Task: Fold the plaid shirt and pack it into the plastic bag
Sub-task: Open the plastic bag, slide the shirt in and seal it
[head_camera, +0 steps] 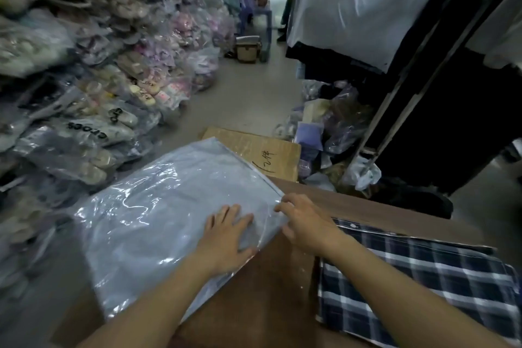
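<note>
Two bare forearms reached in from the bottom edge, without sleeves, gloves, watch or rings. The left hand (226, 237) and right hand (306, 223) showed short, unpainted fingernails.

At the left of the frame, "crocs" is showing upside down on a bagged shoe package (84, 133), while handwritten black characters, not clearly legible, are standing on the cardboard box (265, 154) at centre.

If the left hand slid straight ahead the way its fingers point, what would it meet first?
Only more of the plastic bag: the left hand lies flat on it, fingers aimed up the bag's length. Beyond the bag's far edge probably comes the cardboard box, though depth is unclear.
</note>
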`<state>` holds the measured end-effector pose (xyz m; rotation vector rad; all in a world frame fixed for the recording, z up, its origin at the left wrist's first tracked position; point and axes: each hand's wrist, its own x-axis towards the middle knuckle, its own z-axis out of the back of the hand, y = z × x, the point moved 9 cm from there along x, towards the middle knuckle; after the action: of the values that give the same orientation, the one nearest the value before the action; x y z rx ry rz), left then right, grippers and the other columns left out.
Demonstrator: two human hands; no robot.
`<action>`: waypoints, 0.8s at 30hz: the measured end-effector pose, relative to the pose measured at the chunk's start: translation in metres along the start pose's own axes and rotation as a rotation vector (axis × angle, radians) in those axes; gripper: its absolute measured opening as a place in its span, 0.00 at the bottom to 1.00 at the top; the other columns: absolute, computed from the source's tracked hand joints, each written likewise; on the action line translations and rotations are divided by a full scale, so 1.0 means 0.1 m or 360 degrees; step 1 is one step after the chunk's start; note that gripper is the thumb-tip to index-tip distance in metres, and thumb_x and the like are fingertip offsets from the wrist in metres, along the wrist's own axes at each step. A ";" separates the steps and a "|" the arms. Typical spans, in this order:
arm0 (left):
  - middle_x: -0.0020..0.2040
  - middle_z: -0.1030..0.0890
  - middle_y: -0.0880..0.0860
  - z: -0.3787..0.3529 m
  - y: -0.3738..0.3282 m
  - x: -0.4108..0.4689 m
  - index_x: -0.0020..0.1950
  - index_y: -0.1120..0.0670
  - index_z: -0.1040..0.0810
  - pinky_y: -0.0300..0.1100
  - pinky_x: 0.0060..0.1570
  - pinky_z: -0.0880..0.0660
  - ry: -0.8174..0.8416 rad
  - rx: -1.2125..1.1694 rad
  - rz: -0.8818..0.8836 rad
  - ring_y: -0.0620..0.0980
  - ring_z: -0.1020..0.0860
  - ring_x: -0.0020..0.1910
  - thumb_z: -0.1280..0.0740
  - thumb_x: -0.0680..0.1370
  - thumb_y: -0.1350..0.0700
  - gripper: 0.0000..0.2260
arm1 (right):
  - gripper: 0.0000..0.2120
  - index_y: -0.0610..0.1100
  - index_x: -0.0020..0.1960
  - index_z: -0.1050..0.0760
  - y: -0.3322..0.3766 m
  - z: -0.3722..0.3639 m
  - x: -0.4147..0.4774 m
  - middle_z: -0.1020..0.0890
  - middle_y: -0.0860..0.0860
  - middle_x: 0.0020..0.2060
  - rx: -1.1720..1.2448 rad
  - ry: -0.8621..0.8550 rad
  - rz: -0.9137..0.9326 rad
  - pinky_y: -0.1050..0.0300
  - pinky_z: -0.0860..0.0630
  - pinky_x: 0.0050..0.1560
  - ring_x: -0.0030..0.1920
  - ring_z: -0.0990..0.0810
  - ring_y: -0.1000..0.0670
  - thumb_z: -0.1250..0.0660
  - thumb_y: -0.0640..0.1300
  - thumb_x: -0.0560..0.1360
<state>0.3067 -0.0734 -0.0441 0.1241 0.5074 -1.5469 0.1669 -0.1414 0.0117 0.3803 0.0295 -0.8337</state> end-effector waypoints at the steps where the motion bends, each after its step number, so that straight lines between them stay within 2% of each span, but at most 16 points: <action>1: 0.80 0.47 0.54 0.02 0.00 -0.09 0.77 0.43 0.42 0.54 0.75 0.50 -0.0014 0.0001 -0.0074 0.57 0.50 0.79 0.45 0.70 0.32 0.36 | 0.21 0.47 0.70 0.30 0.10 -0.03 0.08 0.32 0.46 0.71 -0.0053 0.0018 0.0024 0.44 0.28 0.65 0.70 0.34 0.43 0.36 0.47 0.77; 3: 0.75 0.36 0.53 0.08 0.05 -0.27 0.70 0.43 0.31 0.50 0.74 0.43 -0.0066 -0.0053 -0.0171 0.55 0.40 0.75 0.43 0.66 0.33 0.33 | 0.23 0.46 0.72 0.32 0.25 -0.10 0.18 0.35 0.44 0.73 -0.0175 0.0028 0.0077 0.47 0.32 0.68 0.71 0.37 0.43 0.37 0.48 0.78; 5: 0.64 0.28 0.48 0.12 0.15 -0.40 0.59 0.44 0.24 0.48 0.68 0.36 -0.0129 -0.0109 -0.0153 0.51 0.32 0.68 0.42 0.67 0.34 0.25 | 0.24 0.47 0.70 0.32 0.34 -0.20 0.20 0.34 0.44 0.71 -0.0301 0.0044 0.0144 0.46 0.34 0.68 0.69 0.36 0.42 0.38 0.54 0.77; 8: 0.52 0.24 0.48 0.20 0.34 -0.45 0.45 0.48 0.24 0.47 0.56 0.32 -0.0173 -0.0028 0.0054 0.52 0.27 0.58 0.50 0.71 0.35 0.22 | 0.28 0.48 0.66 0.28 0.44 -0.43 0.10 0.28 0.44 0.65 -0.0376 0.0113 0.0225 0.43 0.33 0.66 0.66 0.32 0.41 0.42 0.64 0.74; 9: 0.51 0.23 0.50 0.24 0.37 -0.43 0.44 0.49 0.23 0.47 0.54 0.32 -0.0204 0.0001 0.0126 0.54 0.26 0.57 0.50 0.73 0.37 0.22 | 0.28 0.49 0.64 0.26 0.50 -0.48 0.04 0.27 0.44 0.63 -0.0351 0.0104 0.0245 0.43 0.32 0.63 0.64 0.30 0.41 0.43 0.65 0.73; 12: 0.52 0.21 0.54 0.37 0.34 -0.30 0.48 0.53 0.21 0.48 0.54 0.29 -0.0325 -0.0139 0.0246 0.57 0.26 0.58 0.42 0.80 0.45 0.15 | 0.25 0.50 0.59 0.24 0.72 -0.58 -0.16 0.24 0.47 0.55 -0.0290 0.0009 0.0318 0.46 0.29 0.55 0.56 0.28 0.43 0.43 0.66 0.74; 15: 0.52 0.22 0.54 0.37 0.18 -0.10 0.49 0.54 0.23 0.50 0.53 0.25 -0.0323 -0.0445 0.0286 0.57 0.24 0.57 0.39 0.79 0.47 0.11 | 0.22 0.49 0.63 0.24 0.89 -0.64 -0.34 0.23 0.48 0.53 -0.0229 -0.0040 0.0375 0.48 0.28 0.49 0.52 0.26 0.44 0.41 0.60 0.76; 16: 0.52 0.22 0.54 0.33 0.12 -0.05 0.48 0.53 0.23 0.50 0.53 0.25 -0.0274 -0.0536 0.0319 0.57 0.23 0.56 0.38 0.78 0.45 0.12 | 0.23 0.49 0.66 0.26 0.91 -0.67 -0.38 0.23 0.49 0.56 -0.0173 -0.0014 0.0368 0.48 0.27 0.49 0.52 0.26 0.44 0.41 0.58 0.76; 18: 0.52 0.21 0.54 0.20 -0.01 0.05 0.48 0.53 0.24 0.50 0.54 0.25 -0.0145 -0.0554 0.0391 0.57 0.23 0.55 0.35 0.74 0.39 0.18 | 0.26 0.49 0.71 0.29 0.89 -0.73 -0.45 0.24 0.48 0.64 -0.0014 0.0089 0.0329 0.46 0.27 0.56 0.58 0.28 0.43 0.43 0.55 0.75; 20: 0.54 0.22 0.54 0.11 -0.08 0.10 0.52 0.53 0.24 0.52 0.57 0.26 -0.0095 -0.0337 0.0409 0.57 0.24 0.57 0.33 0.71 0.35 0.23 | 0.24 0.47 0.67 0.25 0.87 -0.75 -0.52 0.24 0.49 0.66 0.0080 0.0125 0.0352 0.44 0.26 0.60 0.64 0.29 0.43 0.43 0.53 0.74; 22: 0.55 0.24 0.55 0.08 -0.13 0.11 0.54 0.54 0.25 0.53 0.58 0.27 -0.0133 -0.0222 0.0390 0.57 0.25 0.58 0.32 0.72 0.36 0.24 | 0.22 0.47 0.63 0.21 0.83 -0.75 -0.58 0.24 0.51 0.67 0.0057 0.0122 0.0395 0.44 0.25 0.58 0.68 0.30 0.44 0.42 0.52 0.74; 24: 0.55 0.24 0.56 0.07 -0.12 0.11 0.53 0.55 0.25 0.53 0.58 0.27 -0.0158 -0.0273 0.0361 0.57 0.25 0.57 0.31 0.74 0.39 0.20 | 0.22 0.49 0.64 0.22 0.78 -0.76 -0.62 0.26 0.53 0.70 0.0012 0.0114 0.0419 0.47 0.26 0.56 0.70 0.31 0.47 0.42 0.52 0.74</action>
<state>0.2963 -0.0863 -0.0393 -0.0269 0.5261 -1.2761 0.1909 -0.0236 -0.0239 0.4112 0.0419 -0.5600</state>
